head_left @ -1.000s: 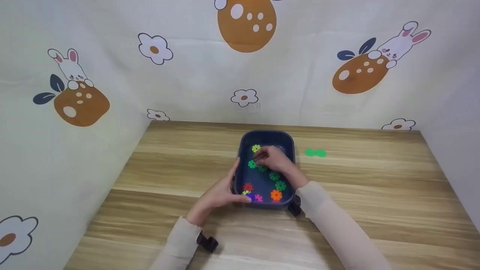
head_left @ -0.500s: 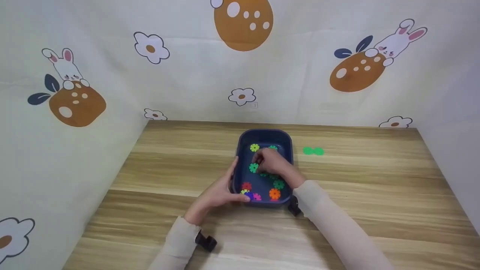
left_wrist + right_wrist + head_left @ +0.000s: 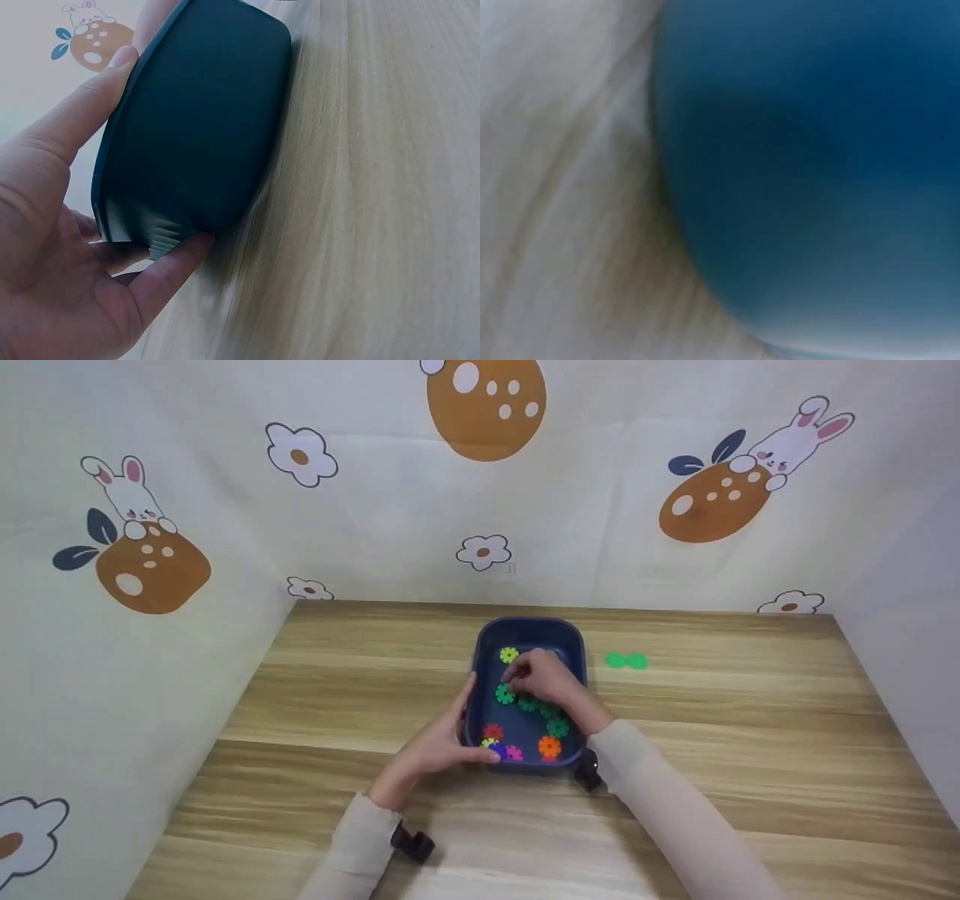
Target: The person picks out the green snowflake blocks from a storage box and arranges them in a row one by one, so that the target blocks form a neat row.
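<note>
Green disc (image 3: 504, 694) lies inside the tub (image 3: 529, 621) at the right hand (image 3: 546, 675), pinch impossible to confirm; the left hand (image 3: 437, 744) clamps the tub's side, and loosening could let it slide.

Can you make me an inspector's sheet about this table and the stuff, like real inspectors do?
Surface: table with wood-grain top.
Job's things: blue tray, containing a yellow disc, an orange disc and others; pair of green discs on the table, right of the tray.
Clutter: nothing seen.
Left hand: holds the tray's left side, thumb on the near rim.
Right hand: over the tray, fingers curled beside a green disc; can't tell whether it's gripped.
Cables: nothing seen.
Surroundings: cloth with printed rabbits and flowers.
</note>
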### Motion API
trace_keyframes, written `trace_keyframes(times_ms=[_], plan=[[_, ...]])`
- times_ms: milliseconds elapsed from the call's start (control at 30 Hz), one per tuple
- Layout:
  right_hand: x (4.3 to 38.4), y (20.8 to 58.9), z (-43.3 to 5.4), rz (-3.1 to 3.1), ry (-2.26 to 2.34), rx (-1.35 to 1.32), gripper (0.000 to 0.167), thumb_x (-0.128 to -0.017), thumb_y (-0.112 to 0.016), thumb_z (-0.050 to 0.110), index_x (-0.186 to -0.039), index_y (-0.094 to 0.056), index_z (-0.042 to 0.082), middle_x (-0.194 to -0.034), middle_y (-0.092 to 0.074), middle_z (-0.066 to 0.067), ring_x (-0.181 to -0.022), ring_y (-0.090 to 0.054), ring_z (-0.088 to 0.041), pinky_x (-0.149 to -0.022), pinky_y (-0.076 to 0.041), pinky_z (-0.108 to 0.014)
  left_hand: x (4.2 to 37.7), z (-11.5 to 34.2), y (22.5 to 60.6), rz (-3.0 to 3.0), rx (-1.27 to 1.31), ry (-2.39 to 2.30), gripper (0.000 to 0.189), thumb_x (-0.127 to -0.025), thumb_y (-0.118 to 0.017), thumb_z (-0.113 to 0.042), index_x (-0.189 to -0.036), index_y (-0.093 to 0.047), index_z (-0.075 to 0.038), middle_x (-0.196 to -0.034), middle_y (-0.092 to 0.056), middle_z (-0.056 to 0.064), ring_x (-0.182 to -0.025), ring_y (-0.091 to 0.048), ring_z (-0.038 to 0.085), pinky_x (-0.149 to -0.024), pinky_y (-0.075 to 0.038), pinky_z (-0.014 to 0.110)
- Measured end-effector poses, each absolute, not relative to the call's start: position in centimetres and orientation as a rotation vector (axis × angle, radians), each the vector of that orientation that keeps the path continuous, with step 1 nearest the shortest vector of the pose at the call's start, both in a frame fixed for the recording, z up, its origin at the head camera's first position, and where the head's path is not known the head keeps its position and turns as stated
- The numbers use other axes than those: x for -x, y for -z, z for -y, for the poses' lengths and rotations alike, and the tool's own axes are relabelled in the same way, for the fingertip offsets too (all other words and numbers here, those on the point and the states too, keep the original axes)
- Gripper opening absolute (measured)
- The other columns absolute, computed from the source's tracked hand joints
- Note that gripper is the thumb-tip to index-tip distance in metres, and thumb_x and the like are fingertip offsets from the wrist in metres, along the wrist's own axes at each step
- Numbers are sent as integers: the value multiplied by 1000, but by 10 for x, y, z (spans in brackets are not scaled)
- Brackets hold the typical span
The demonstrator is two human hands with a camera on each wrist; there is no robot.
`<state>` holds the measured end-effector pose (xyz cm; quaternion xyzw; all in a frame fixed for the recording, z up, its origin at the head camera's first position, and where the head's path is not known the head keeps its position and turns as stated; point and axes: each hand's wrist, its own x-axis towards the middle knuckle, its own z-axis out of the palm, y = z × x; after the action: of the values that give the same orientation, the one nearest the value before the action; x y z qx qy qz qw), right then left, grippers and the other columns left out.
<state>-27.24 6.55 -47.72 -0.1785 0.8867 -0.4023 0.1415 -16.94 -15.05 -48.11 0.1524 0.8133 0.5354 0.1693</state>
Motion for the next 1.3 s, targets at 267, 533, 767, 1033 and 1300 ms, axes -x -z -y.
trace_keyframes(times_ms=[267, 533, 767, 1033, 1300], plan=[[272, 475, -66, -2577, 1216, 513, 11, -90, -71, 10, -98, -79, 9, -95, -77, -7, -77, -65, -13, -76, -57, -29, 168, 149, 479, -2299, -405, -1526, 122, -79, -86, -23, -161, 3, -27, -169, -6, 11, -149, -25, 31, -125, -17, 53], [272, 469, -68, -2537, 1446, 451, 11, -92, -70, 13, -100, -77, 9, -93, -76, -8, -73, -65, -11, -72, -58, -27, 169, 150, 479, -2310, -421, -1496, 122, -79, -85, -23, -161, 5, -26, -169, -5, 13, -148, -25, 32, -124, -20, 53], [275, 456, -79, -2549, 1582, 441, 13, -91, -72, 13, -102, -77, 6, -97, -76, -12, -74, -66, -11, -73, -59, -27, 168, 150, 480, -2325, -416, -1505, 123, -77, -87, -24, -162, 4, -26, -169, -2, 11, -151, -20, 33, -125, -15, 55], [280, 440, -108, -2503, 1687, 366, 21, -93, -70, 13, -109, -74, 0, -110, -73, -19, -81, -67, -10, -80, -60, -31, 169, 149, 482, -2333, -416, -1498, 124, -77, -87, -24, -162, 3, -26, -170, -1, 9, -153, -17, 33, -125, -14, 54], [291, 431, -152, -2500, 1792, 313, 27, -93, -69, 10, -113, -69, -8, -110, -71, -22, -79, -66, -1, -75, -58, -18, 170, 149, 482, -2358, -429, -1502, 126, -74, -89, -24, -162, 2, -24, -169, -3, 13, -152, -19, 36, -124, -16, 56]])
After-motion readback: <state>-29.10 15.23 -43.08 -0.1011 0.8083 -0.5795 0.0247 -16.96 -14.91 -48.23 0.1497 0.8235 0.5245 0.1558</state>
